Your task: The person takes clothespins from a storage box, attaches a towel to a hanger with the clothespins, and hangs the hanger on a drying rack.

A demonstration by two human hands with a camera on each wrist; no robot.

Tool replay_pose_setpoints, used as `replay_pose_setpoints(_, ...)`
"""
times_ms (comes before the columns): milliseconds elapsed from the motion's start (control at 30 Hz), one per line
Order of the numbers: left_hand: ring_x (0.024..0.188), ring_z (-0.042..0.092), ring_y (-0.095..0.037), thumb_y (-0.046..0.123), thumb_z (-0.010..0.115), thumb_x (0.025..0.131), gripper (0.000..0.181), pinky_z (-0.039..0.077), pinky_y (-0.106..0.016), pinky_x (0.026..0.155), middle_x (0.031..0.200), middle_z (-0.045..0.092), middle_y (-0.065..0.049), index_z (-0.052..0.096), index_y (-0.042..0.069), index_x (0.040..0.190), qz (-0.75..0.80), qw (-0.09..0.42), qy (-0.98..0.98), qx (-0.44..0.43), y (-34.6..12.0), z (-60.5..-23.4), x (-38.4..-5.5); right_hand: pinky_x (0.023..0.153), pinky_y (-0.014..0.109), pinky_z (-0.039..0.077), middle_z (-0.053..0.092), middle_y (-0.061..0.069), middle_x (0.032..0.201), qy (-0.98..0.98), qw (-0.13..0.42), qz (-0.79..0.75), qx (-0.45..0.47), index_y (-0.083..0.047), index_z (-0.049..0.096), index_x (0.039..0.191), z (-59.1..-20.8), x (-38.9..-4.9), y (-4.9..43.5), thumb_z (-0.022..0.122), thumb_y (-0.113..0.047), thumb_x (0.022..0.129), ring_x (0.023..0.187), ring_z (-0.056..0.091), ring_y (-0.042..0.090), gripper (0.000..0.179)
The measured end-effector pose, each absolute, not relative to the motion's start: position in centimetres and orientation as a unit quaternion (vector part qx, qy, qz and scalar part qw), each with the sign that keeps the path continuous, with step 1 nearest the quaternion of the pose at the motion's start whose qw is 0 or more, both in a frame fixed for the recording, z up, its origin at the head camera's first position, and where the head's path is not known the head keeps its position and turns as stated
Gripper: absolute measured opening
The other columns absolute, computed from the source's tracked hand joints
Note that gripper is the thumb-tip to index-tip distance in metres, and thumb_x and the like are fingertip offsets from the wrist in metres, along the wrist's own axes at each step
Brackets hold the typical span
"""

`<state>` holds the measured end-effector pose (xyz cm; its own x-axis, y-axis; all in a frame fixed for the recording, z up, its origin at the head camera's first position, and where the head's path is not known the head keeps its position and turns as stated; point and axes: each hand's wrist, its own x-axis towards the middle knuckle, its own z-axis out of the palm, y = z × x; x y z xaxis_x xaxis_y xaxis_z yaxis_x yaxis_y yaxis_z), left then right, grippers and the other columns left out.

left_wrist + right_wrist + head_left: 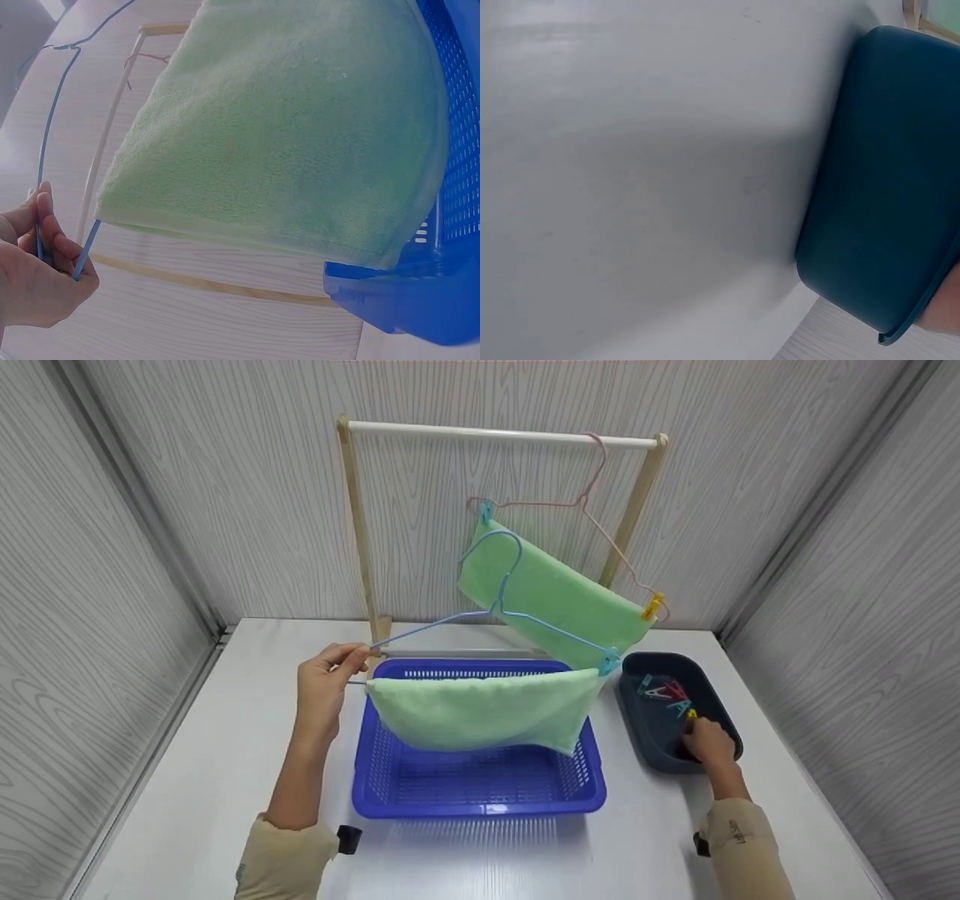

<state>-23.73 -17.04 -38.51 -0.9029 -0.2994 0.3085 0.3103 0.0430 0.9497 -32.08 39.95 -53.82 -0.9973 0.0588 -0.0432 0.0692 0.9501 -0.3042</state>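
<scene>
My left hand [322, 690] pinches the left end of a blue wire hanger [442, 620], held above the basket. Over the hanger's lower bar hangs a folded light green towel [480, 714], fastened at its right end by a light blue clothespin [610, 661]. The left wrist view shows the hanger wire [43, 142] passing through the fingers, with the towel [277, 135] beside them. My right hand [711, 742] reaches down into a dark tray [637, 739] of clothespins, at a yellow clothespin [691, 714]. Its fingertips are hidden; the right wrist view shows mainly the tray's outer wall [889, 172].
A blue perforated basket [480, 811] stands beneath the towel. Behind it is a rack with a white rail [480, 432]. A pink hanger [544, 503] hangs there with another green towel [555, 592]. More clothespins [679, 690] lie in the tray.
</scene>
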Motion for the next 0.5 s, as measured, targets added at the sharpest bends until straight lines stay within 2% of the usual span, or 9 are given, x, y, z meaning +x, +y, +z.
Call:
replay_pose_setpoints(267,0.073,0.053,-0.015,0.006,0.062,0.087,0.022,0.044,-0.026,0.076,0.073,0.056,-0.003,0.063,-0.015,0.094,-0.698,0.221,-0.681,-0.006,-17.01,-38.53,-23.83,0.065,0.053,0.045,0.061,0.026,0.096,0.971,-0.062,-0.232,-0.009,0.004,0.062,0.100,-54.04,-32.22,39.43,0.056,-0.001,0.086,0.079,0.059,0.040,0.016)
replay_pose_setpoints(500,0.073,0.053,-0.015,0.006,0.062,0.088,0.021,0.044,-0.026,0.076,0.073,0.056,-0.003,0.064,-0.014,0.094,-0.698,0.221,-0.681,-0.006,-17.03,-38.67,-23.90,0.067,0.055,0.045,0.061,0.029,0.093,0.968,-0.089,-0.234,-0.015,0.008,0.065,0.095,-53.99,-32.30,39.23,0.049,0.007,0.080,0.080,0.058,0.044,0.022)
